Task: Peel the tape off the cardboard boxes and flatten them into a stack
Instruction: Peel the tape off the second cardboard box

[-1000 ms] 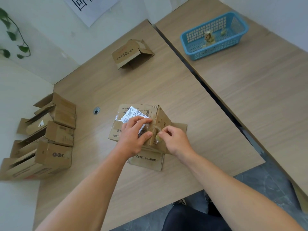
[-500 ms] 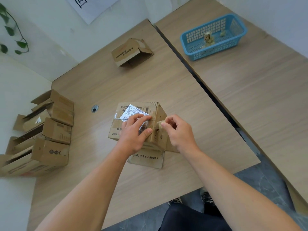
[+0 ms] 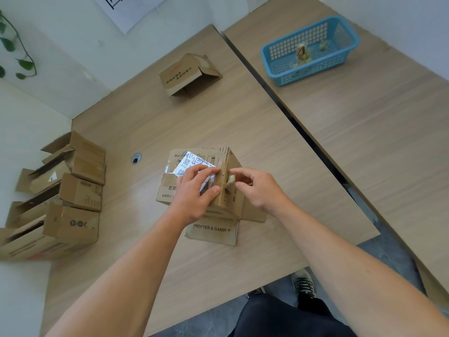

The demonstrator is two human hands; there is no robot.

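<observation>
Atop the box [image 3: 237, 203], left hand [image 3: 194, 193] presses flat (fingers [image 3: 199, 169] straight); right hand [image 3: 262, 188] pinches crumpled tape [image 3: 230, 181] at its side edge.

The scene is being lit brightly and evenly by soft light; only faint shadows are being cast beside the cardboard boxes [image 3: 73, 190]. The table [image 3: 243, 117] edges are being bent by wide-angle distortion, with corners slightly blurred.

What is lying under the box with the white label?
Flattened cardboard printed PROCTER & GAMBLE sticks out beneath the box toward the person, and a plain flap shows at its right. The box covers the rest, so the number of sheets is unclear.
</observation>
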